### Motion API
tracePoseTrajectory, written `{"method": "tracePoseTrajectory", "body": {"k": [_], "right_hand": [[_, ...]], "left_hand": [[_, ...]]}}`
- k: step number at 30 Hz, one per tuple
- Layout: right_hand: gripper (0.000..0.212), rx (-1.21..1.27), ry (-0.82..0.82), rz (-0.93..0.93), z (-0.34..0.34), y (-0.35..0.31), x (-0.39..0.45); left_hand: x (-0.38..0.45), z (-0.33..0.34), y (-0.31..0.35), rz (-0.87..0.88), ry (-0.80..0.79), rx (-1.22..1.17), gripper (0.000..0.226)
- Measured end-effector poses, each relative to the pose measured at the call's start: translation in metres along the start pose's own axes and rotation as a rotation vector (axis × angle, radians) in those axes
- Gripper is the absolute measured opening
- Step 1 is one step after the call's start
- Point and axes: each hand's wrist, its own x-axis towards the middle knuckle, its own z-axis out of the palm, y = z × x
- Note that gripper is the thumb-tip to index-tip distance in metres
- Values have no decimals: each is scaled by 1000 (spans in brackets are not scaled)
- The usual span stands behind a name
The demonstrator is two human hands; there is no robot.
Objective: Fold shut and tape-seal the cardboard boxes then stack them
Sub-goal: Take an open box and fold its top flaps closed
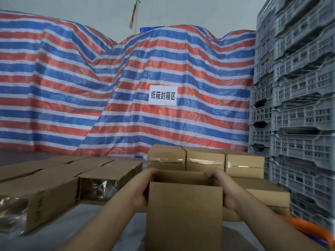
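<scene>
Left hand [141, 189] and right hand [223, 189] are gripping the open cardboard box [184, 214] by its sides, fingers curled over the rim, taped boxes [204, 161] sitting behind.

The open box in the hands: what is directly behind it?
Behind the open box stands a row of taped boxes, then the striped tarp. The box hides their lower parts. Left hand and right hand grip its sides.
</scene>
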Motion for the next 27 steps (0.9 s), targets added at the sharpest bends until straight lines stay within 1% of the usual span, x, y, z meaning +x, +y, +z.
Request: {"method": "tracePoseTrajectory", "body": {"k": [4, 6, 8, 10, 11, 12, 14, 15, 17, 18, 21, 22, 25, 27], "right_hand": [[48, 127, 36, 14, -22, 4, -7], [54, 154, 47, 45, -23, 9, -9], [54, 227, 83, 53, -20, 14, -6], [46, 281, 192, -19, -15, 13, 2], [41, 268, 217, -84, -15, 15, 5], [40, 239, 211, -140, -18, 19, 7], [39, 217, 213, -157, -19, 21, 11], [37, 228, 210, -138, -16, 24, 14], [54, 325, 203, -139, -19, 37, 22], [60, 366, 171, -151, -22, 46, 21], [66, 434, 98, -148, -21, 54, 19], [67, 437, 83, -137, -20, 54, 18], [69, 448, 87, -79, -15, 54, 8], [58, 474, 105, -25, -13, 53, 2]], "left_hand": [[12, 22, -16, 62, 26, 24, 40], [20, 26, -22, 93, 12, -29, 48], [23, 29, -27, 121, -2, -122, 53], [30, 31, -32, 161, 18, -178, 49], [35, 32, -35, 196, 41, -173, 47], [41, 31, -38, 242, 88, -130, 43], [51, 25, -45, 336, 192, -25, 36], [55, 23, -48, 328, 178, -26, 43], [55, 22, -56, 286, 107, -82, 62], [53, 22, -56, 288, 95, -91, 66], [49, 29, -48, 368, 103, -64, 78], [46, 29, -47, 378, 124, -89, 78], [47, 30, -51, 378, 151, -48, 57], [43, 29, -58, 337, 126, -52, 50]]}}
